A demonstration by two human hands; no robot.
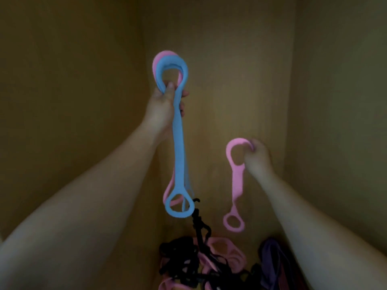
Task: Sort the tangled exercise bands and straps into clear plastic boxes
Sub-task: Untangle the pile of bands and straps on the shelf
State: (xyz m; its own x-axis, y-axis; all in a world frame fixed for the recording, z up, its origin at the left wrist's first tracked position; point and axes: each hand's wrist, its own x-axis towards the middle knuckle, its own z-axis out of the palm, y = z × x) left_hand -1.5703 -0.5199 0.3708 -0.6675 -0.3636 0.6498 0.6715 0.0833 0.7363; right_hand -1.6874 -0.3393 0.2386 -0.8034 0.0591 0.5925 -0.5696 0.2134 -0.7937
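Left hand (161, 105) raised, fingers curled round the upper loops of a blue band (179, 155) and a pink band behind it (161, 55); both hang straight down. Right hand (258, 158), lower, pinches the top loop of a separate pink band (236, 178), hanging free and well apart from the blue one. Below: tangled pile of black straps (182, 258), pink bands and a purple band (272, 254). One black strap reaches up to the blue band's lower loop.

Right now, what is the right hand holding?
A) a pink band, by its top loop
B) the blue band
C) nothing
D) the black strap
A: the right hand pinches the top loop of a pink band that hangs down from it, while the blue band is gripped in the left hand.
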